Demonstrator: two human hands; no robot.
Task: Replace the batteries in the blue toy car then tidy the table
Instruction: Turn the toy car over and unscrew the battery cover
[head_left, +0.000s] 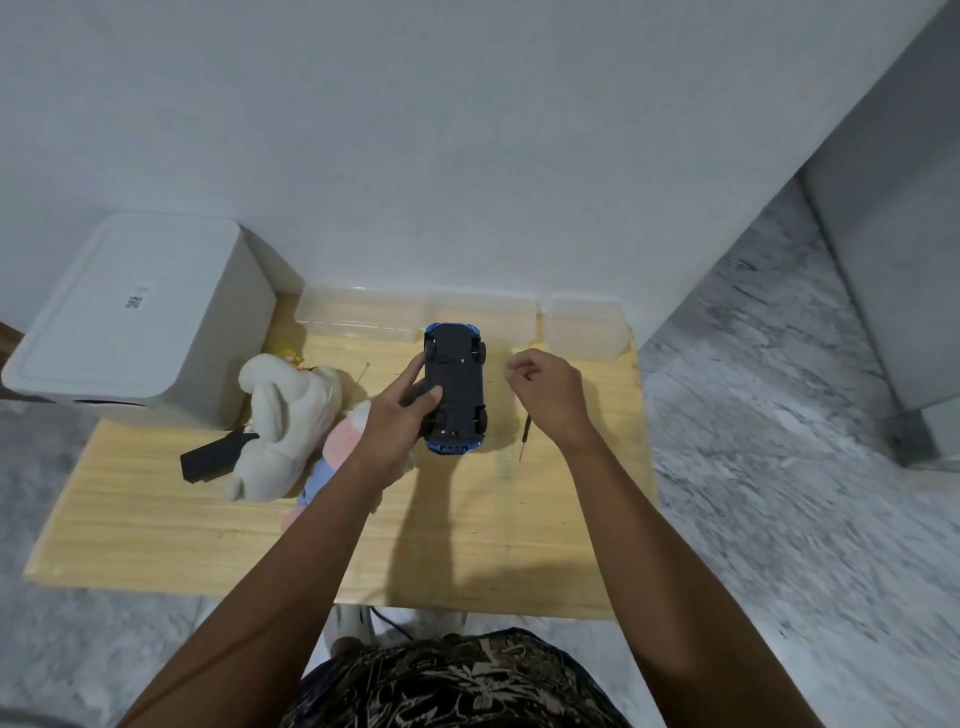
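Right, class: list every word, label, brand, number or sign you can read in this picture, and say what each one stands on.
No text here can be read.
White box, lid: a small dark printed mark, too blurred to read.
Blue toy car, black underside: small markings, too small to read.
Clear plastic containers: no label visible.
Patterned fabric at the bottom edge: a print, no letters legible.

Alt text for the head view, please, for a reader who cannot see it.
The left hand holds a blue toy car upside down on a wooden table, while the right hand hovers beside it, fingers curled. A screwdriver lies under the right wrist; plush toys lie to the left, clear boxes along the wall.
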